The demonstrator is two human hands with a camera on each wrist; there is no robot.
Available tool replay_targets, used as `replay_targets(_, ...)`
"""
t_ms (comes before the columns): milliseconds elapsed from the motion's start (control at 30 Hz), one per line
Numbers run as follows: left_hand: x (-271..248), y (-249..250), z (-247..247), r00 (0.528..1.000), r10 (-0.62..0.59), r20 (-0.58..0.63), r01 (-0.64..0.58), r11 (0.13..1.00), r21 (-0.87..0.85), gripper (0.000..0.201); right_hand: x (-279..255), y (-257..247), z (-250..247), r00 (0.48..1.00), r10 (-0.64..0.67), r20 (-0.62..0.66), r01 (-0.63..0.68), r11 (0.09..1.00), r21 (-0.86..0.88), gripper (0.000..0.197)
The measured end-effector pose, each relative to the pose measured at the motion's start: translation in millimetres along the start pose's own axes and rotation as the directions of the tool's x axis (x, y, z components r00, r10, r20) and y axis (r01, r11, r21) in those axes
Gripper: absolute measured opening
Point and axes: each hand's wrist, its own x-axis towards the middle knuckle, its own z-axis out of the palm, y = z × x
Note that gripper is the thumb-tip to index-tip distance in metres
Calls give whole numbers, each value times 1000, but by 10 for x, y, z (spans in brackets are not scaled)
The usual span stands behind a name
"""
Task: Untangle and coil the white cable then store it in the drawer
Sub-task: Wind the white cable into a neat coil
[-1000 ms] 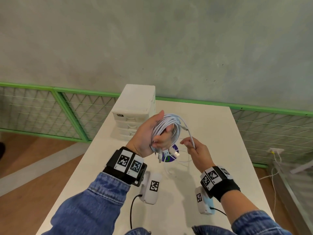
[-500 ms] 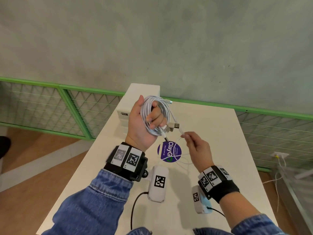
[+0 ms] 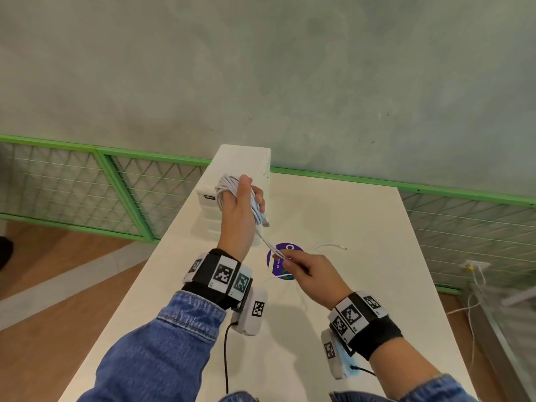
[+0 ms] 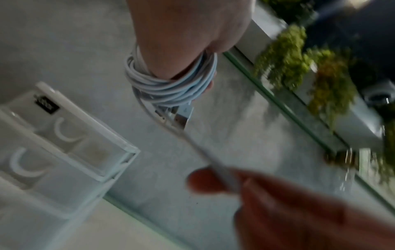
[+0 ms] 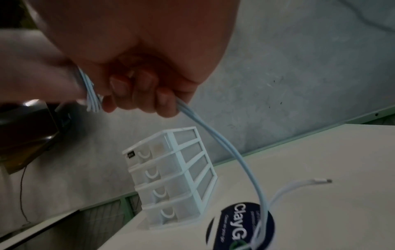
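My left hand (image 3: 242, 204) is raised in front of the drawer unit, with several loops of the white cable (image 3: 227, 184) wound round its fingers. Its coil (image 4: 171, 84) and USB plugs show in the left wrist view. A taut strand runs down from the coil to my right hand (image 3: 293, 261), which pinches it above the table. In the right wrist view the curled fingers (image 5: 136, 94) grip the cable (image 5: 230, 152), and its free end (image 5: 320, 181) lies on the table. The white drawer unit (image 3: 240, 181) stands at the table's far left, all drawers closed.
A round dark blue sticker (image 3: 282, 261) lies on the white table (image 3: 362, 285) under my right hand. A green mesh railing (image 3: 87, 184) runs behind the table on both sides. A grey wall is behind. Loose wires hang at the right (image 3: 472, 285).
My left hand has risen and turned with the coil, now in front of the drawer unit. The right hand slid down the strand, pulling it taut. The cable end now lies on the table.
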Motion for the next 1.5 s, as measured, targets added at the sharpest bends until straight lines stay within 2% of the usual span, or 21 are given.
replay_targets(67, -41, -99, -20, 991, 104, 85, -119, 974, 192, 28, 41, -73, -41, 998, -49, -33, 50, 999, 22, 23)
replay_targets(133, -74, -252, -57, 970, 124, 210, -196, 909, 368, 31, 72, -150, -71, 994, -92, -55, 94, 995, 36, 24)
replay_targets(233, -101, -440, -89, 941, -28, 338, -168, 826, 539, 40, 69, -187, -90, 988, -128, -91, 128, 992, 0, 26)
replay_targets(300, -107, -481, -76, 917, -155, 368, -96, 810, 579, 41, 44, -199, -97, 983, -131, -126, 134, 991, 14, 19)
replay_targets(367, -148, -474, -50, 882, -227, 414, -63, 812, 580, 47, 42, -203, -123, 980, -123, -158, 134, 989, 62, 8)
replay_targets(433, -211, -494, -41, 830, -295, 474, -19, 834, 552, 56, 67, -193, -180, 976, -89, -198, 108, 990, 90, 18)
replay_targets(467, -249, -509, -45, 795, -358, 490, 42, 838, 545, 59, 83, -184, -209, 974, -54, -220, 77, 992, 96, 26)
replay_targets(533, -309, -552, -63, 706, -501, 500, 187, 814, 550, 63, 99, -178, -248, 974, -8, -226, 33, 994, 107, 37)
replay_targets(600, -340, -539, -84, 609, -609, 509, 296, 769, 566, 66, 103, -183, -259, 980, -23, -196, 43, 994, 101, 38)
replay_targets(667, -350, -498, -93, 523, -663, 535, 344, 739, 580, 74, 113, -155, -289, 977, -61, -206, 88, 988, 125, 45)
replay_targets(733, -365, -449, -93, 484, -676, 556, 352, 732, 584, 72, 132, -89, -327, 969, -68, -238, 111, 979, 172, 48)
replay_targets(800, -392, -413, -79, 484, -667, 566, 352, 741, 572, 61, 140, -65, -345, 971, -71, -229, 116, 976, 187, 45)
replay_targets(867, -411, -391, -62, 488, -658, 574, 416, 753, 510, 50, 135, -55, -346, 972, -77, -221, 119, 975, 185, 39)
replay_targets(1000, -377, -362, -98, 506, -559, 657, 561, 792, 242, 45, 122, 91, -350, 964, 38, -263, 36, 962, 272, 29)
replay_targets(1133, -310, -299, -67, 608, -440, 661, 581, 814, 7, 47, 20, 271, -242, 955, 165, -246, -86, 949, 302, 33)
replay_targets(1300, -274, -199, 90, 718, -349, 602, 558, 806, -198, 56, -24, 405, 2, 978, 158, -136, -131, 974, 186, 43)
replay_targets(1400, -235, -150, 163, 796, -303, 524, 521, 782, -340, 59, -27, 403, 74, 984, 180, -17, -176, 977, 116, 34)
replay_targets(1500, -126, -75, 165, 869, -270, 415, 451, 777, -440, 49, -47, 391, 106, 983, 176, 45, -180, 979, 93, 25)
